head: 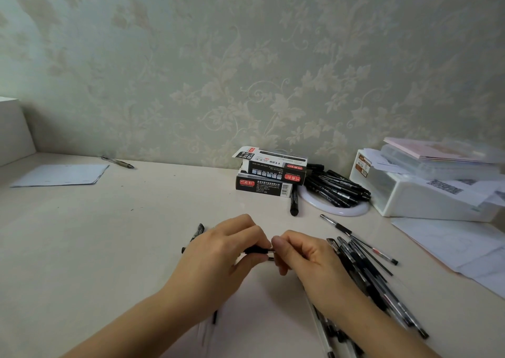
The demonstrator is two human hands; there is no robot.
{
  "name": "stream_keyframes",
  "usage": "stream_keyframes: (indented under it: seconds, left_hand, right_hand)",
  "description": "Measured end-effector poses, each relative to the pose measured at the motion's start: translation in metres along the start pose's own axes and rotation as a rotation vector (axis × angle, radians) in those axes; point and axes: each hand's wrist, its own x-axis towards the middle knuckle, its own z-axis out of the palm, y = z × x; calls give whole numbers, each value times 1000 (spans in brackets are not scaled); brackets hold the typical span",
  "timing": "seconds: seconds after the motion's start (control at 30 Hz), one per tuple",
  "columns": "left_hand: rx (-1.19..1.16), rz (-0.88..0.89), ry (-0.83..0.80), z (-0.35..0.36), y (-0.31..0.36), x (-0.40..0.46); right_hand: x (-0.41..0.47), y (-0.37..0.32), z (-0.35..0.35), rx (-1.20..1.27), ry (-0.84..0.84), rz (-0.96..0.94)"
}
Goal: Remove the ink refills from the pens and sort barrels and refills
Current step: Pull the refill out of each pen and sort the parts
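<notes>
Item: pen, being held just above the table, centre. Left hand gripping barrel; right hand fingers pinching tip end. Risk: tip or refill slipping, rolling into loose pens alongside.

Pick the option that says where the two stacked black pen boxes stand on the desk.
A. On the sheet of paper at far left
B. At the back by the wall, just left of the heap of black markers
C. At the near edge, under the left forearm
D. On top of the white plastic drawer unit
B: the stacked pen boxes stand at the back against the wall, with the heap of black markers right beside them on their right.
</notes>
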Motion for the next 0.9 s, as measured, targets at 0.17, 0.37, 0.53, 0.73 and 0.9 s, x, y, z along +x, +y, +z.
stream_keyframes:
  seconds: [0.17, 0.37, 0.53, 0.73, 0.9]
  left_hand:
    - [18, 1, 3, 0, 0, 0]
    - [-54, -62, 25, 6, -5, -2]
    - [-71, -42, 4, 5, -4, -1]
    - [96, 32, 13, -2, 2, 1]
    - [121, -62, 1, -2, -7, -1]
  right_hand:
    - [-1, -1, 3, -21, 7, 16]
    - [-2, -3, -7, -102, 6, -110]
    - [-2, -1, -5, -166, -13, -154]
    - [-1, -1, 2, -93, -15, -86]
    - [1, 9, -2, -369, 117, -131]
